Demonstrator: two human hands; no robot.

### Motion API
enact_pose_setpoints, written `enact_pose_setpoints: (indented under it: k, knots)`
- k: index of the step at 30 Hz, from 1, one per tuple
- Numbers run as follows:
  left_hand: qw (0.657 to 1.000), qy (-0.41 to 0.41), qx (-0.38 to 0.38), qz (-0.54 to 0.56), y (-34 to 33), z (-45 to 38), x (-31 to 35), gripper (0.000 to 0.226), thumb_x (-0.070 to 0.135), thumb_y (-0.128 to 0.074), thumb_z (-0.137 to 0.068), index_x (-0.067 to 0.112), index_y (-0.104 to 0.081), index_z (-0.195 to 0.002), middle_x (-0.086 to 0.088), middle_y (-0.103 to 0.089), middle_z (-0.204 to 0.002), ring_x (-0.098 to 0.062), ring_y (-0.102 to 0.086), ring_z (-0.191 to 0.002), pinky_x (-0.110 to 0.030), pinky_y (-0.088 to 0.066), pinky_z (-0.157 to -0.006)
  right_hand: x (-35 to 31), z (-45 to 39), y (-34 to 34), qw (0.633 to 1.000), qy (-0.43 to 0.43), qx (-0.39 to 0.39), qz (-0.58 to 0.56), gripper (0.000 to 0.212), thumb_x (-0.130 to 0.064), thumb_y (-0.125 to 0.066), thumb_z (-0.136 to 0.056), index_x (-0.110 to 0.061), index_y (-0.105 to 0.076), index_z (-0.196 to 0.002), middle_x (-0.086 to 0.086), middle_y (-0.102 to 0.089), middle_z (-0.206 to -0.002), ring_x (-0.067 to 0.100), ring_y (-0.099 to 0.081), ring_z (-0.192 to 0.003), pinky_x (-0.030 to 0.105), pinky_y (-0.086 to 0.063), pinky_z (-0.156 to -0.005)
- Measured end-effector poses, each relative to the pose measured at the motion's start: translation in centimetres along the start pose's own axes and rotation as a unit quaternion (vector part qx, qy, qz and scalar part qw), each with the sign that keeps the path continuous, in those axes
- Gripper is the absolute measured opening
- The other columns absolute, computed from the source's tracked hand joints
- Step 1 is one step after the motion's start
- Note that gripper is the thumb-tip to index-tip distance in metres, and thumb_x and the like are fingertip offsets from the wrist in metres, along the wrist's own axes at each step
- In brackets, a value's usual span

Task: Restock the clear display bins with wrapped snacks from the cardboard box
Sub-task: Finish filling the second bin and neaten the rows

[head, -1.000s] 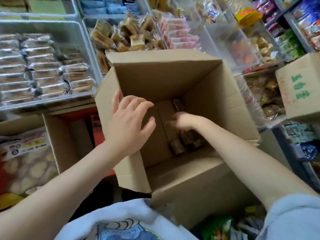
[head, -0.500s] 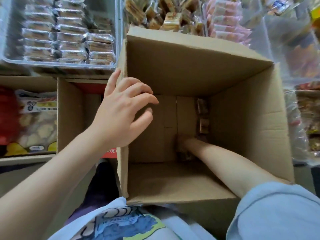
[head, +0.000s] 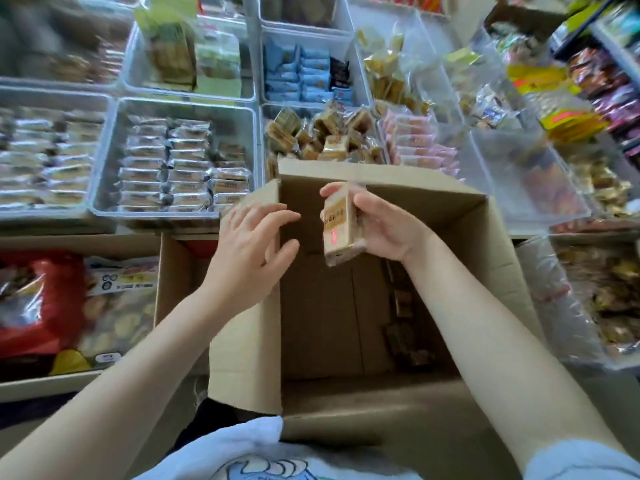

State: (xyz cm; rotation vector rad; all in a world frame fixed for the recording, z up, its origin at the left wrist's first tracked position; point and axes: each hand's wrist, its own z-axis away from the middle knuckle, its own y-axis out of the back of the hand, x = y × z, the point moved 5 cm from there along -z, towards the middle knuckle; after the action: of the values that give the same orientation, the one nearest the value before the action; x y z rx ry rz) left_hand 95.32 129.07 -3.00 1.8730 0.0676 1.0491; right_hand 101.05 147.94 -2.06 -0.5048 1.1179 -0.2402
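An open cardboard box (head: 460, 237) stands in front of me, with a few dark wrapped snacks (head: 403, 303) left along its right inner wall. My right hand (head: 388, 226) holds a stack of tan wrapped snacks (head: 341, 225) above the box opening. Over the box's left wall, my left hand (head: 252, 247) is open, fingers spread and reaching toward the stack. Just behind the box sits a clear bin (head: 273, 114) of similar brown wrapped snacks (head: 322, 136).
Clear bins of silver-wrapped bars (head: 180, 168), blue packets (head: 304, 74) and pink packets (head: 415, 143) fill the shelf behind. A second cardboard box (head: 166, 268) with red and white bags (head: 45, 306) is at the left. Bagged snacks (head: 609, 299) crowd the right side.
My right hand has come up from the bottom of the box holding a stack of tan snacks. The left hand stayed by the box's left wall. The view tilted up toward the bins.
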Motion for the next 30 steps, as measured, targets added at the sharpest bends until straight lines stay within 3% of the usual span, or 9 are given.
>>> enact_pose_setpoints:
  k: [2,5,10,17,22,24,26,28,30]
  knots:
    - [0.999,0.032,0.028,0.024,1.7,-0.9,-2.2,0.048,0.048,-0.041,-0.096,0.023,-0.059,-0.133,0.002,-0.054,-0.139,-0.02,-0.041,-0.135,-0.043,-0.027,-0.115,-2.1,-1.2,-2.4,0.996,0.05,0.025,-0.066,0.064,-0.038,-0.073,-0.085,-0.009,-0.046,-0.134,0.014,-0.063,-0.115,0.026,-0.064,-0.105,0.04,-0.056,-0.088]
    - [0.996,0.088,0.014,0.001,3.3,-2.3,-6.9,0.045,0.042,-0.048,-0.098,0.018,-0.059,-0.134,-0.003,-0.056,-0.138,-0.023,-0.043,-0.13,-0.035,-0.03,-0.107,-4.3,-4.6,-5.2,0.983,0.081,0.099,-0.129,0.043,-0.034,-0.057,-0.095,-0.009,-0.056,-0.13,0.017,-0.07,-0.113,0.028,-0.069,-0.101,0.042,-0.056,-0.086]
    - [0.984,0.17,-0.028,-0.037,4.6,-3.6,-15.6,0.042,0.031,-0.056,-0.1,0.015,-0.055,-0.138,-0.01,-0.053,-0.14,-0.028,-0.041,-0.133,-0.041,-0.032,-0.109,-5.1,-12.2,-8.2,0.973,0.036,0.213,-0.083,0.046,-0.039,-0.042,-0.101,-0.003,-0.063,-0.119,0.022,-0.068,-0.106,0.031,-0.066,-0.088,0.04,-0.05,-0.081]
    - [0.977,0.172,-0.074,-0.098,4.4,-6.2,-25.8,0.046,0.036,-0.055,-0.096,0.009,-0.059,-0.133,-0.015,-0.058,-0.133,-0.035,-0.046,-0.126,-0.047,-0.039,-0.103,-2.8,-22.3,-6.0,0.949,-0.06,0.309,0.009,0.048,-0.04,-0.056,-0.099,-0.001,-0.058,-0.127,0.017,-0.067,-0.097,0.025,-0.067,-0.08,0.036,-0.055,-0.074]
    - [0.965,0.152,-0.117,-0.176,3.0,-6.4,-29.2,0.058,0.054,-0.032,-0.093,0.024,-0.054,-0.136,-0.008,-0.047,-0.147,-0.028,-0.036,-0.138,-0.049,-0.033,-0.106,-1.8,-27.5,-3.0,0.913,-0.129,0.355,0.151,0.024,-0.032,-0.066,-0.095,-0.01,-0.063,-0.105,0.01,-0.065,-0.099,0.02,-0.064,-0.079,0.037,-0.053,-0.075]
    - [0.963,0.158,-0.117,-0.183,2.8,-6.5,-29.6,0.062,0.057,-0.025,-0.091,0.025,-0.054,-0.136,-0.008,-0.048,-0.149,-0.028,-0.036,-0.139,-0.05,-0.032,-0.108,-2.6,-29.6,-1.4,0.842,-0.145,0.384,0.351,0.028,-0.034,-0.069,-0.092,-0.013,-0.06,-0.108,0.005,-0.066,-0.103,0.017,-0.064,-0.081,0.034,-0.055,-0.072]
    - [0.96,0.163,-0.124,-0.188,2.3,-6.5,-29.7,0.06,0.056,-0.028,-0.095,0.025,-0.051,-0.14,-0.008,-0.044,-0.154,-0.027,-0.033,-0.143,-0.05,-0.028,-0.112,-3.2,-32.0,-0.5,0.724,-0.141,0.364,0.568,0.027,-0.035,-0.067,-0.093,-0.016,-0.057,-0.108,0.0,-0.063,-0.097,0.016,-0.061,-0.084,0.032,-0.053,-0.071]
    - [0.959,0.162,-0.127,-0.193,2.0,-6.5,-29.9,0.061,0.056,-0.028,-0.096,0.023,-0.05,-0.143,-0.009,-0.043,-0.155,-0.028,-0.032,-0.144,-0.05,-0.027,-0.114,-2.8,-34.4,0.4,0.613,-0.149,0.318,0.708,0.024,-0.031,-0.063,-0.096,-0.019,-0.06,-0.115,0.001,-0.065,-0.107,0.023,-0.061,-0.099,0.038,-0.05,-0.087]
    - [0.96,0.16,-0.124,-0.195,2.0,-6.4,-30.0,0.065,0.055,-0.025,-0.095,0.02,-0.053,-0.142,-0.011,-0.046,-0.153,-0.031,-0.036,-0.143,-0.052,-0.029,-0.114,-1.7,-36.1,1.2,0.559,-0.173,0.276,0.762,0.03,-0.025,-0.057,-0.098,-0.025,-0.058,-0.128,0.003,-0.063,-0.123,0.028,-0.057,-0.117,0.045,-0.039,-0.103]
